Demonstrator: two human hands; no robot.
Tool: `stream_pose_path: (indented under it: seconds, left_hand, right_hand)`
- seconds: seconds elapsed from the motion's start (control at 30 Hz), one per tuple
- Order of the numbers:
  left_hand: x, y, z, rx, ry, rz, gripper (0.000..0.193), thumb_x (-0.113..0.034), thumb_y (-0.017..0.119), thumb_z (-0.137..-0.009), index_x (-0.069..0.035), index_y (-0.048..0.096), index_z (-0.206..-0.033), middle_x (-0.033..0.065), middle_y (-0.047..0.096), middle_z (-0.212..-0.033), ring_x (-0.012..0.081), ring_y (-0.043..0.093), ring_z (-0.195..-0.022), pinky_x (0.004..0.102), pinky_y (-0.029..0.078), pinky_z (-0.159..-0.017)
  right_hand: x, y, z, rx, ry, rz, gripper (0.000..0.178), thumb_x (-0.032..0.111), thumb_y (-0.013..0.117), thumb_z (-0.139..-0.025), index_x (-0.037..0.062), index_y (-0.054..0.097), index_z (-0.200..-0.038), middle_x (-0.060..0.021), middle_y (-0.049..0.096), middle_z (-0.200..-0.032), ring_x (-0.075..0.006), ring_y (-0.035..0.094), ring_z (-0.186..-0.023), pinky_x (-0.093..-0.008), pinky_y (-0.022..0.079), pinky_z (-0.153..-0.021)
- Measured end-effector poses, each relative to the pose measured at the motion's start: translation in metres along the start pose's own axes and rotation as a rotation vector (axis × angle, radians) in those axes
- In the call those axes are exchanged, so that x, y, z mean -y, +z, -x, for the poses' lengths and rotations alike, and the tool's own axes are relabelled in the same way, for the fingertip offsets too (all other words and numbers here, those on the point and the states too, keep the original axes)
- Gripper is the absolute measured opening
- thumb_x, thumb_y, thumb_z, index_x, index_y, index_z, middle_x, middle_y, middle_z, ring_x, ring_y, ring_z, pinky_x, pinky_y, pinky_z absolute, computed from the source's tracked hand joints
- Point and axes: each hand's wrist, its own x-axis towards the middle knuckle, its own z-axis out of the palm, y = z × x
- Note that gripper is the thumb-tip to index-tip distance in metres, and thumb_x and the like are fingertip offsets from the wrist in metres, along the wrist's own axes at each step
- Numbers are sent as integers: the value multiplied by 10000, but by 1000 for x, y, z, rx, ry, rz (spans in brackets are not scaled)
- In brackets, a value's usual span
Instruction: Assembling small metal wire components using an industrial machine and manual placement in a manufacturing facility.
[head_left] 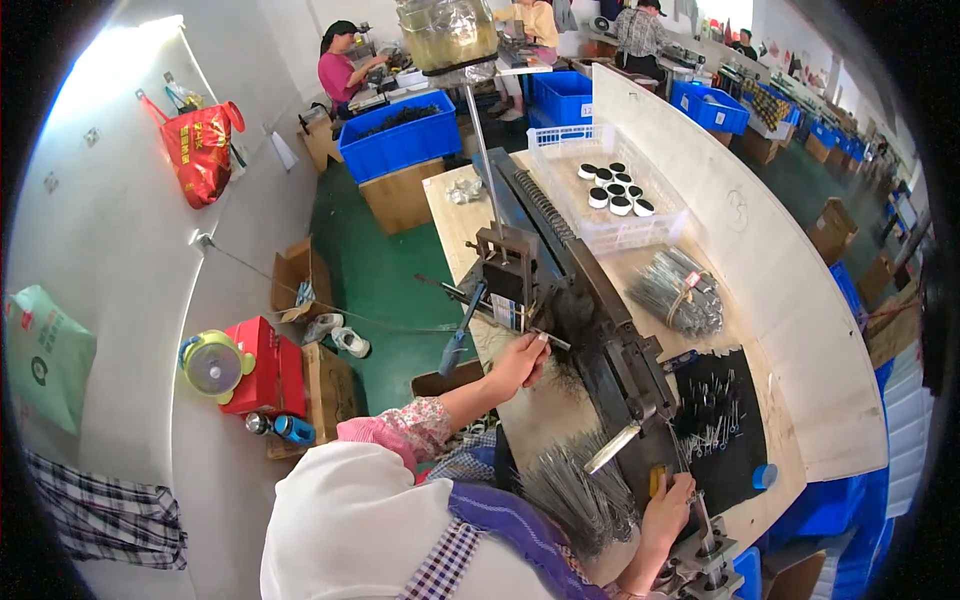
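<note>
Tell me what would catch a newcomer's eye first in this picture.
Probably the dark metal machine running along the wooden bench, with the left hand at a short metal rod near its middle and the right hand by its near end. Next might come the shiny red bag hanging on the left wall. Right of the machine, black-topped white round pieces sit in a white plastic crate.

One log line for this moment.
left hand: at short metal rod | right hand: beside yellow piece | bench: heap of wires | black mat: small metal parts
</note>
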Motion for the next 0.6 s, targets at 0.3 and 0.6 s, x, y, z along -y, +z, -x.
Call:
stream_pose_path:
  seconds: [0.3, 0.6]
  left_hand:
    - [-9, 29, 104, 238, 106, -162, 282, -306, 396, -1014, -83, 489, -869, -43, 418, -680, 41, 371, -545, 213, 320, -476]
    - [-35, 84, 134, 798, 388, -359, 280, -275, 398, -1004, -63, 502, -852, -11, 469, -695, 64, 394, -546, 242, 336, -489]
  right_hand:
    - [33, -38, 50, -37, 54, -255, 145, 98, 561, -900, -20, 480, -880, -215, 502, -840, -396, 533, -777, -457, 416, -684]
    - [74, -43, 52, 215, 192, -738, 175, 133, 524, -940, -8, 447, -872, -170, 507, -670, -178, 459, -581, -367, 395, -546]
